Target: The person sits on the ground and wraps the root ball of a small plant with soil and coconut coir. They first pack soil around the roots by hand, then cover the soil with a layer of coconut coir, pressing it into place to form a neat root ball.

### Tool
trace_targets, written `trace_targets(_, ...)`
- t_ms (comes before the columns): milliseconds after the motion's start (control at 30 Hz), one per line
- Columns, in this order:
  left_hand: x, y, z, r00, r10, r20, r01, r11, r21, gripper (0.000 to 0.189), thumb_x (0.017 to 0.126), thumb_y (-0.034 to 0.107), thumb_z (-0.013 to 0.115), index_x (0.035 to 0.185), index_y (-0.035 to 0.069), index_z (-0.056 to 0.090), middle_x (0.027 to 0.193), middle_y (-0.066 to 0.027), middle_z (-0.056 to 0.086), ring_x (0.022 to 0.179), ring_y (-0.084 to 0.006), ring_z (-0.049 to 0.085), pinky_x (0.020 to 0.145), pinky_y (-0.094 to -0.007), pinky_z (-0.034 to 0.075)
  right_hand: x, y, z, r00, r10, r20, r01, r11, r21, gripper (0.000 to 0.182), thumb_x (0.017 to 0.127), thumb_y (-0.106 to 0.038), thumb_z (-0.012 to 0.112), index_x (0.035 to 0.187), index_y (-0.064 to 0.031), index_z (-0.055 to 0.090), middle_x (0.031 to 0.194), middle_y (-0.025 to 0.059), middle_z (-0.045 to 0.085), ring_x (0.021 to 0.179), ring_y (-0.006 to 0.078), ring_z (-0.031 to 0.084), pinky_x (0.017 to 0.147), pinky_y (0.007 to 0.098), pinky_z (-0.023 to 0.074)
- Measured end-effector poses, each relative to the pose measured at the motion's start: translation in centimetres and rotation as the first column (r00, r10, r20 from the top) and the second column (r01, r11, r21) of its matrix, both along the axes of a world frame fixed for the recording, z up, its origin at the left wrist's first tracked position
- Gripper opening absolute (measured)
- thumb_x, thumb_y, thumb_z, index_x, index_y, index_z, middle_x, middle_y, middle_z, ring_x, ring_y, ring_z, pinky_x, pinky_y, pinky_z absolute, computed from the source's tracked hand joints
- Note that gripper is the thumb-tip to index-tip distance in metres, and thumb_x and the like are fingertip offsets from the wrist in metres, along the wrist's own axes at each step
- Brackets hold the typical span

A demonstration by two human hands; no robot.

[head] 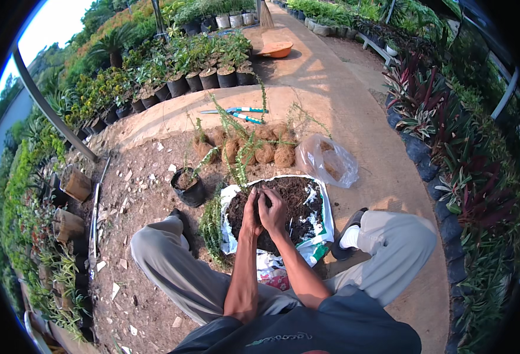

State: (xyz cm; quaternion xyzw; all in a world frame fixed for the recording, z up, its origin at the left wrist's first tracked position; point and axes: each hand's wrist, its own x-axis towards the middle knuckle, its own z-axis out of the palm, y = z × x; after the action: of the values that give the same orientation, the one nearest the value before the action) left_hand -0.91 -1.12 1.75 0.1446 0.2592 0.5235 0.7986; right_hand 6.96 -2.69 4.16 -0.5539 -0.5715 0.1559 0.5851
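Note:
My left hand (250, 212) and my right hand (273, 209) are pressed together, cupped around a dark clump of soil (257, 208) that their fingers mostly hide. A leafy green cutting (241, 170) rises just beyond my fingertips; whether its base sits in the clump cannot be made out. Below my hands, an opened white plastic sack (328, 208) holds dark, fibrous potting soil (297, 194). Trailing green cuttings (212, 228) lie against the sack's left side. Past the sack stand several fibre-wrapped root balls (265, 153), some with thin leafy stems.
A clear plastic bag (342, 163) with brown fibre lies right of the root balls. Hedge shears (238, 110) rest behind them. A black grow bag (188, 188) stands at left. Farther off are an orange basin (276, 49) and rows of potted plants (209, 78).

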Motion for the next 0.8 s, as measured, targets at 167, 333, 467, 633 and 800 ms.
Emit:
trace_targets(167,0.7,-0.7,-0.4,0.997,0.000,-0.083,-0.001,1.000,-0.017,0.037,0.092,0.035,0.066,0.113,0.005,0.063,0.109,-0.0059,0.064,0.097,-0.0151,0.061,0.082,-0.0313,0.054,0.5,0.0,-1.1,0.993,-0.095,0.064,0.093,0.995,0.030,0.023,0.087,-0.010,0.053,0.096,0.0059,0.067,0.096,0.0221,0.069,0.091,0.0393,0.066,0.097,0.0446,0.0469)
trace_targets(333,0.8,0.1,-1.6,0.978,0.069,-0.195,-0.079,0.996,-0.043,0.076,0.083,0.032,0.078,0.136,-0.003,0.036,0.116,-0.0149,0.061,0.102,-0.0205,0.061,0.095,-0.0358,0.048,0.6,-0.1,-0.7,0.992,-0.081,-0.102,0.081,0.997,-0.001,0.018,0.088,-0.009,0.051,0.092,0.0032,0.064,0.087,0.0197,0.065,0.084,0.0383,0.063,0.091,0.0442,0.0478)
trace_targets(467,2.2,0.1,0.6,0.938,0.235,-0.255,-0.222,0.972,0.080,0.046,0.090,0.035,0.070,0.110,-0.001,0.050,0.096,-0.0070,0.059,0.083,-0.0119,0.057,0.072,-0.0279,0.049,1.3,0.5,-1.0,0.958,-0.046,-0.284,0.038,0.999,-0.032,0.025,0.096,-0.014,0.047,0.106,0.0033,0.063,0.099,0.0134,0.067,0.095,0.0254,0.064,0.088,0.0378,0.0475)
trace_targets(633,2.7,0.0,1.4,0.715,0.295,-0.634,-0.190,0.954,0.230,0.037,0.094,0.038,0.066,0.088,0.002,0.060,0.076,0.0002,0.056,0.071,-0.0053,0.045,0.059,-0.0233,0.038,2.5,0.6,-1.5,0.946,-0.041,-0.321,0.044,0.999,0.003,0.034,0.099,-0.022,0.043,0.111,0.0031,0.063,0.105,0.0149,0.067,0.101,0.0248,0.063,0.093,0.0357,0.0457)
trace_targets(800,4.3,-1.3,2.7,0.660,0.268,-0.701,-0.153,0.962,0.224,0.058,0.090,0.045,0.067,0.112,-0.008,0.057,0.101,-0.0136,0.065,0.092,-0.0165,0.059,0.083,-0.0300,0.048,3.0,-0.1,-1.1,0.967,-0.058,-0.248,0.036,0.995,-0.092,0.037,0.100,-0.021,0.038,0.114,0.0029,0.064,0.114,0.0190,0.066,0.113,0.0301,0.060,0.100,0.0384,0.0429)
